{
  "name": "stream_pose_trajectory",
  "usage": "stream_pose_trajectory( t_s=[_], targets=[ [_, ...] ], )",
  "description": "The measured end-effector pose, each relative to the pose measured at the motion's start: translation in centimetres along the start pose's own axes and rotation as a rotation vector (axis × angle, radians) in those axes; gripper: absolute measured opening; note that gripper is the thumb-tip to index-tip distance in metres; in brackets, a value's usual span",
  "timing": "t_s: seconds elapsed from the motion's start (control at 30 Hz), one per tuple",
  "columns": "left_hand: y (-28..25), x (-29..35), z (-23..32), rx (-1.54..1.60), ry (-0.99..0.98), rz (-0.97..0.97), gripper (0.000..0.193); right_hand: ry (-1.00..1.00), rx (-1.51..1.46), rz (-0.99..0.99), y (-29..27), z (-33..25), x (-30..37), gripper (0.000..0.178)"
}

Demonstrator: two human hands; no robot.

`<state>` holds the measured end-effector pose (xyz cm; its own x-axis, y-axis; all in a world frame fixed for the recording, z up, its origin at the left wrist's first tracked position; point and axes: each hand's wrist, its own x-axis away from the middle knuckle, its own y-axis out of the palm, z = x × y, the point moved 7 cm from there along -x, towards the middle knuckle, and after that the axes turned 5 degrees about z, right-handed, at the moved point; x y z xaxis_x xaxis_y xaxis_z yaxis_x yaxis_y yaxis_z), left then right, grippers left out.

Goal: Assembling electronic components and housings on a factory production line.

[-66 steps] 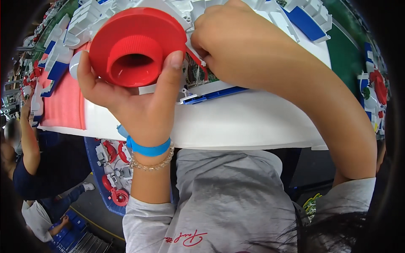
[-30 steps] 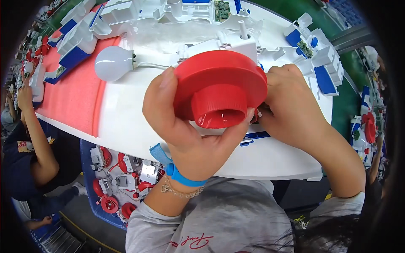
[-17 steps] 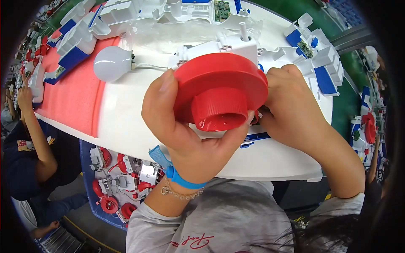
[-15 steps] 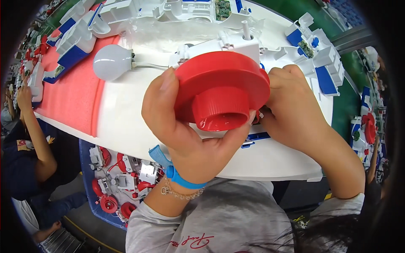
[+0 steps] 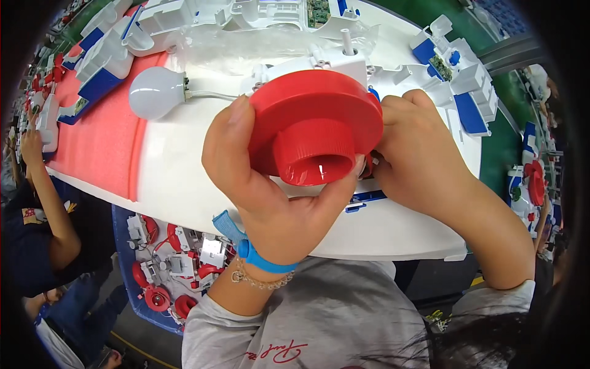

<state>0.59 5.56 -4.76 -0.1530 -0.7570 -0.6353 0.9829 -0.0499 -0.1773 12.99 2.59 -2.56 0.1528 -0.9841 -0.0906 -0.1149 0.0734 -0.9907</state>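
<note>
Closest to my camera, the left hand [image 5: 279, 218] grips the red flanged cup [image 5: 316, 117] in its fingers, over the white table [image 5: 178, 166]; I see only part of the cup's hollow. Just right of the cup, the right hand [image 5: 424, 154] has its fingers curled, tips hidden, so I cannot tell whether they pinch anything. Behind the cup, a white housing [image 5: 341, 63] is largely covered from me. Left of the cup lies a white bulb [image 5: 157, 93], its wire running cupward until I lose it. Farther beyond the cup, white casings [image 5: 163, 21] are cut off above.
</note>
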Motion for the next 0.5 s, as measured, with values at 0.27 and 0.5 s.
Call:
stream_pose_trajectory(
  t_s=[0.27,0.5],
  targets=[
    [0.34,-0.03,-0.36,0.027,-0.008,0.001,0.097,0.006,-0.002,-0.045,0.07,0.27,-0.15,0.005],
    [-0.07,0.03,-0.13,0.037,0.003,0.027,0.092,-0.018,-0.001,-0.011,-0.08,0.23,0.01,0.006]
  ],
)
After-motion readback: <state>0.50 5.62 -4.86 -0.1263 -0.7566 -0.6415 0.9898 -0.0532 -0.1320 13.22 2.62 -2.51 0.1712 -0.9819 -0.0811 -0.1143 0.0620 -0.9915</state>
